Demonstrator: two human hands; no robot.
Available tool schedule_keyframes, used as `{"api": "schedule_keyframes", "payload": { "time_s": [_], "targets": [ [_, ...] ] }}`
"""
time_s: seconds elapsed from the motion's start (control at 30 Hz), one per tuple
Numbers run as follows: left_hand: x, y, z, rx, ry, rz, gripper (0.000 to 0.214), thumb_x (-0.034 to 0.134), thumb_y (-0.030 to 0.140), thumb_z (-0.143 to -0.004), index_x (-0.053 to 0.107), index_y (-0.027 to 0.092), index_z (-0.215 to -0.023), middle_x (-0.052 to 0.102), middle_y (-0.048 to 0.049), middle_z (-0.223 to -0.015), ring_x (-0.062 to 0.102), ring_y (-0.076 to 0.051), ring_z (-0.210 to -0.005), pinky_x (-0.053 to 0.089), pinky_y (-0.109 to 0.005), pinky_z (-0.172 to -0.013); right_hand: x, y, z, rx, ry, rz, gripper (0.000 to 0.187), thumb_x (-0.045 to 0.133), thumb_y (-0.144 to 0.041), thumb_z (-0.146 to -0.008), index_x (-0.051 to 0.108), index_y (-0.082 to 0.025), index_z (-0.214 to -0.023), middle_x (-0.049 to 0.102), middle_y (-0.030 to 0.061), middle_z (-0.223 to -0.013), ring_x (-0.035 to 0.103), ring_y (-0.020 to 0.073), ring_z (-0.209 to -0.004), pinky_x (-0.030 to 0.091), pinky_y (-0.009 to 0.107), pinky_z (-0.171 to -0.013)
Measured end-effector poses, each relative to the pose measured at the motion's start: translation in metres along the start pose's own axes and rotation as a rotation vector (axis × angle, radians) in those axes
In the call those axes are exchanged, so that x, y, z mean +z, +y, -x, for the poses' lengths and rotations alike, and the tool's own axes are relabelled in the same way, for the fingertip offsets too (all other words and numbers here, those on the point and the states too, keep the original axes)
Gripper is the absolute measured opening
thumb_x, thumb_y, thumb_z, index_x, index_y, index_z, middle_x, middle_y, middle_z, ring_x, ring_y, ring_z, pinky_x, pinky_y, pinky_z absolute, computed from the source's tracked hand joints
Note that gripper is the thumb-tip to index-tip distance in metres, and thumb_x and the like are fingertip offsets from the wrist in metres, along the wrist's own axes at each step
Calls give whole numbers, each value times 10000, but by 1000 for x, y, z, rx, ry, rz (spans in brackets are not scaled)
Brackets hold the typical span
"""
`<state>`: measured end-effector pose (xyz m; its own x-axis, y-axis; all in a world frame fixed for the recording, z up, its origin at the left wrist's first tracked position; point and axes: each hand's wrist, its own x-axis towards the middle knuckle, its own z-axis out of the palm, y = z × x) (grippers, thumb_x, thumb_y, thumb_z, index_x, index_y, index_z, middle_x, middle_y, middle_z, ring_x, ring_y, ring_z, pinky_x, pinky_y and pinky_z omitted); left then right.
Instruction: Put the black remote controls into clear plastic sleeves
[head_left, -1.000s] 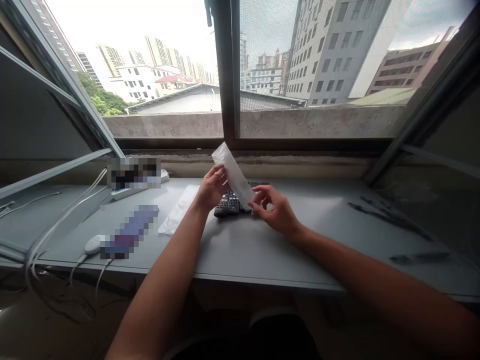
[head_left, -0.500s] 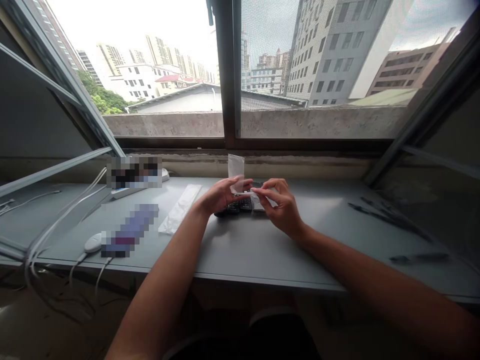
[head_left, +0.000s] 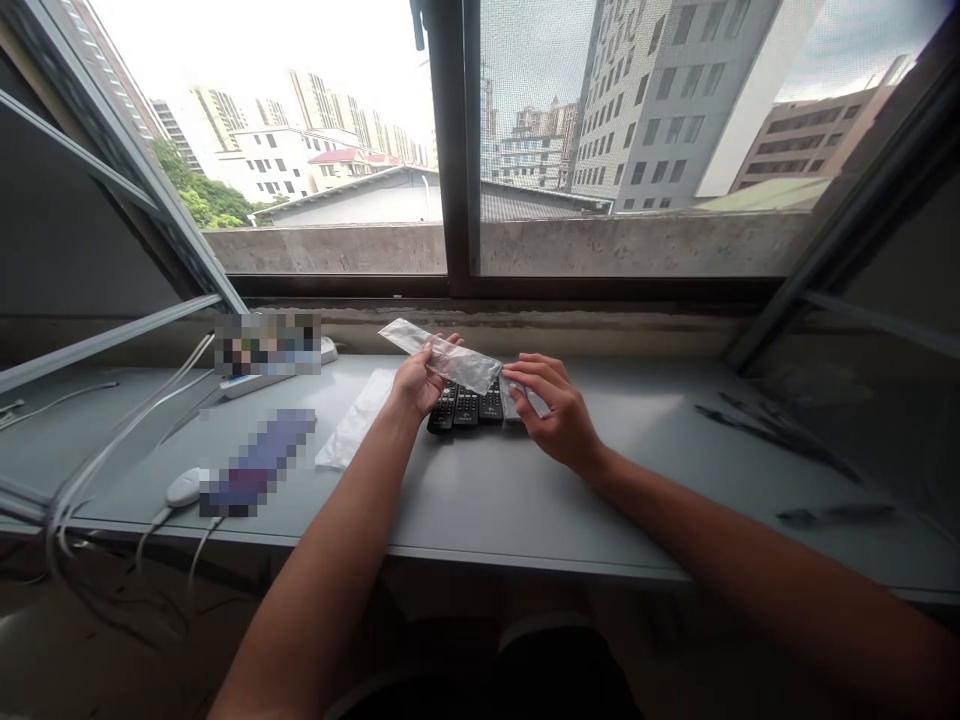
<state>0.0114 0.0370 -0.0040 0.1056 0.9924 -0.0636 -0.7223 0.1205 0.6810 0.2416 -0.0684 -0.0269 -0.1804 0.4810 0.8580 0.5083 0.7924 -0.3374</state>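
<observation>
A clear, flat plastic sleeve [head_left: 469, 366] slants above the desk, its far end pointing up to the left. My left hand [head_left: 424, 375] is closed on its middle, the thumb on top and the fingers behind. At the sleeve's right end, the bent fingertips of my right hand [head_left: 551, 408] meet its corner; the exact grip is partly hidden. Below both hands, several black remote controls [head_left: 466, 408] lie side by side. Beside them, partly covered by my right fingers, is a greyish item in plastic wrap [head_left: 512, 404].
More white plastic sleeves [head_left: 356, 420] lie left of my left forearm. Further left are a blurred purple item [head_left: 259, 465], a white round charger [head_left: 184, 487], cables and a power strip [head_left: 328, 350]. Dark cables [head_left: 780, 440] lie on the right. A window rises behind the grey desk [head_left: 480, 500].
The sleeve has swung from nearly upright to a slant, its free end now up to the left. My left hand has shifted left, uncovering more of the remotes.
</observation>
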Motion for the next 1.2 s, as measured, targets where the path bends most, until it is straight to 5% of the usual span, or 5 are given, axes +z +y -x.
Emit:
{"api": "schedule_keyframes", "payload": {
  "time_s": [0.37, 0.8, 1.07, 1.2],
  "targets": [
    [0, -2, -2, -12, 8, 24, 433, 410, 178, -1142, 538, 135, -1553, 794, -182, -1313, 817, -224, -1113, 659, -342, -972, 3, -1, 2, -14, -133, 0, 333, 656, -191, -1062, 784, -309, -1347, 798, 67, -1339, 581, 347, -1458, 528, 648, -1199],
    [4, -1, 2, -41, 16, 34, 422, 381, 168, -1147, 551, 134, -1532, 800, -173, -1280, 815, -205, -1096, 660, -311, -945, 5, 3, 4, 10, -124, 18, 306, 661, -215, -1062, 785, -281, -1334, 789, 85, -1354, 583, 353, -1453, 534, 650, -1198],
    [2, -10, 5, -81, -64, -139, 358, 660, 132, -1024, 664, 95, -1380, 806, -193, -1268, 815, -236, -1069, 653, -309, -913, 4, 4, 5, -17, -175, 21, 366, 662, -224, -1058, 744, -258, -1412, 753, 113, -1418, 531, 376, -1537, 515, 657, -1221],
    [1, -12, 11, -92, -196, -239, 385, 755, 89, -929, 735, 116, -1312, 800, -169, -1312, 809, -230, -1059, 654, -274, -860, 4, 6, 6, -25, -240, 23, 414, 695, -250, -1048, 710, -253, -1461, 746, 126, -1411, 451, 396, -1602, 477, 677, -1248]
  ]
}}
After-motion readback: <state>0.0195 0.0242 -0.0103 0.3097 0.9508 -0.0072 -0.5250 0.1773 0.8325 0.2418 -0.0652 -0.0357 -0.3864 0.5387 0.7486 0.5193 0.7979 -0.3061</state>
